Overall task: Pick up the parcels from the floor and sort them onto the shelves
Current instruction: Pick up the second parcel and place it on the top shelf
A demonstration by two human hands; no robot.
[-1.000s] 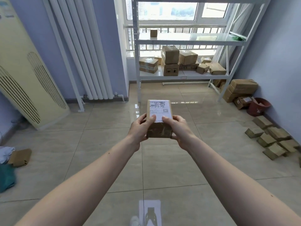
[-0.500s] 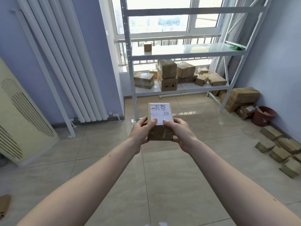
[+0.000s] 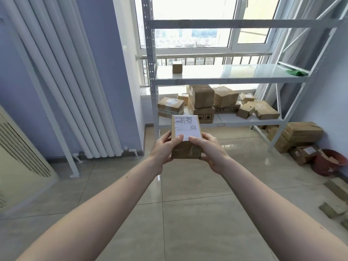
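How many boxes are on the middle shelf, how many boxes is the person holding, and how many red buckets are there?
Middle-shelf box: 1
Held box: 1
Red bucket: 1
Total: 3

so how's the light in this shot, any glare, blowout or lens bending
Head view: the window is blown out to near white, backlighting the shelves; the middle shelf's top and the floor beneath carry bright glare; the wide lens bends the radiator pipes and shelf posts into slants; the parcel label, held by left hand and right hand, stays sharp but its small print is unreadable.
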